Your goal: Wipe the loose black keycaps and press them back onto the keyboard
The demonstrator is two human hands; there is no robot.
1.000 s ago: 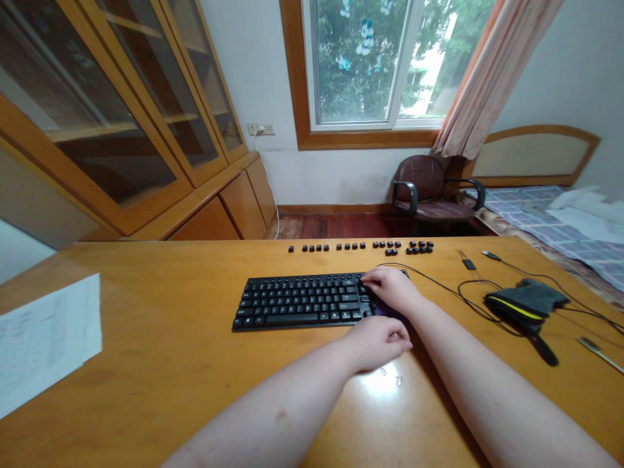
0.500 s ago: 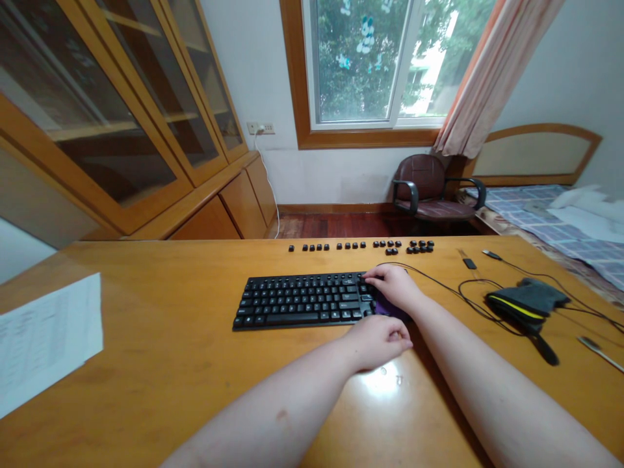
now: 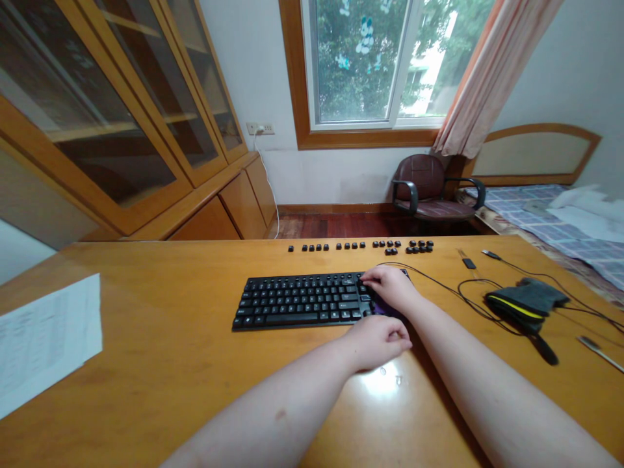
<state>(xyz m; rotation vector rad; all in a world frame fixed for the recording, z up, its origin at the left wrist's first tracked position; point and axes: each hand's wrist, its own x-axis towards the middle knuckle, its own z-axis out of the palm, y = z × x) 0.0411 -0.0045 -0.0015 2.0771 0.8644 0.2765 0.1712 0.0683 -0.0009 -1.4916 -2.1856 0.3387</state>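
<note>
A black keyboard point(image 3: 302, 301) lies on the wooden desk point(image 3: 160, 338). My right hand point(image 3: 390, 286) rests on the keyboard's right end with its fingers bent down onto the keys, over something purple that I cannot make out. My left hand point(image 3: 377, 341) lies on the desk just in front of the keyboard's right corner, curled into a loose fist. Several loose black keycaps point(image 3: 361, 246) stand in a row behind the keyboard.
A sheet of paper point(image 3: 46, 338) lies at the desk's left edge. Right of the keyboard run black cables point(image 3: 468, 302), a dark pouch with a yellow stripe point(image 3: 526, 302) and small tools. Cabinets stand on the left; a chair point(image 3: 429, 188) and a bed stand behind.
My right hand's fingers have shifted slightly left and back over the keys at the keyboard's right end. My left hand has stayed put.
</note>
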